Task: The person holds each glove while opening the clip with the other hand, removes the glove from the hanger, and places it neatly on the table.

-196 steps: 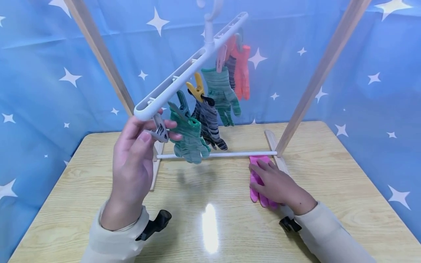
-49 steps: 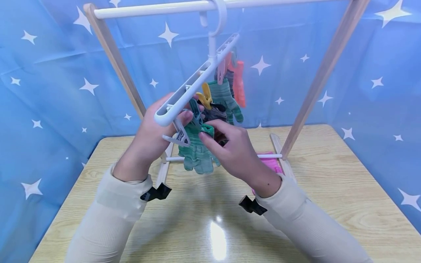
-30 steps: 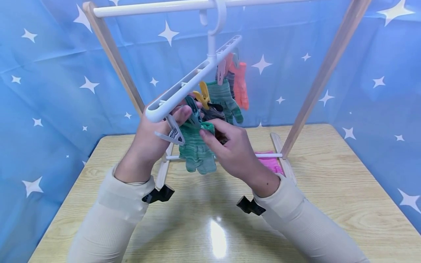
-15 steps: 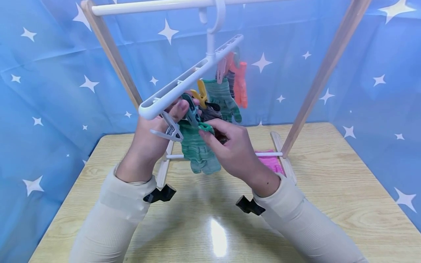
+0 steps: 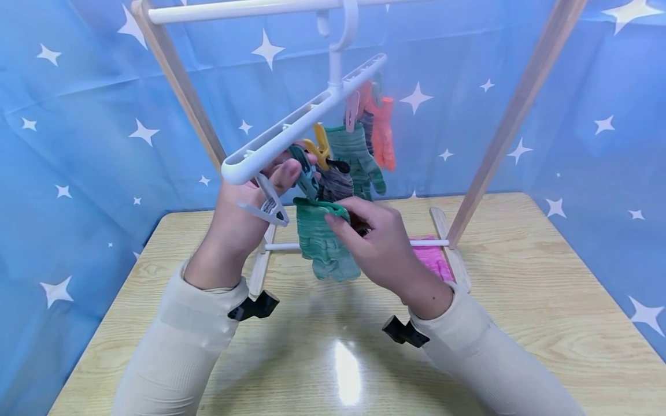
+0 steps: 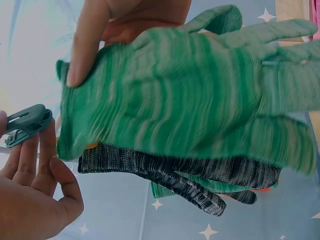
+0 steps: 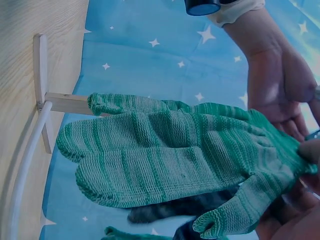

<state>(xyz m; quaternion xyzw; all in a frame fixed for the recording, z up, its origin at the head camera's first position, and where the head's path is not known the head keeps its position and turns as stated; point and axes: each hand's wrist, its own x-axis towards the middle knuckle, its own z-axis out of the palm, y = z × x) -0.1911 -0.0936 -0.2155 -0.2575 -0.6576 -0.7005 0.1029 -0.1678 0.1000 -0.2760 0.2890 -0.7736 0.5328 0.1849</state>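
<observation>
My right hand (image 5: 374, 240) pinches the cuff of a green striped knit glove (image 5: 325, 237), which hangs fingers down in the head view. That cuff sits just below the jaws of a dark green clothespin (image 5: 304, 171), apart from them. My left hand (image 5: 244, 219) pinches this clothespin under the front half of a white hanger bar (image 5: 291, 128). In the left wrist view a gap shows between the clothespin (image 6: 30, 122) and the green glove (image 6: 175, 95). A grey clothespin (image 5: 267, 203) with nothing in it hangs at the bar's near end, beside my left hand.
Behind, a yellow clip (image 5: 319, 147) bears a black-grey glove (image 5: 338, 184). Farther back hang another green glove (image 5: 356, 153) and an orange glove (image 5: 383, 133). A pink glove (image 5: 433, 260) lies on the table (image 5: 494, 312) by the wooden rack's (image 5: 512, 127) right foot.
My right hand left the pink glove and took the green glove's cuff. My left hand moved from the grey clothespin to the dark green one. The green glove has come out, down and right.
</observation>
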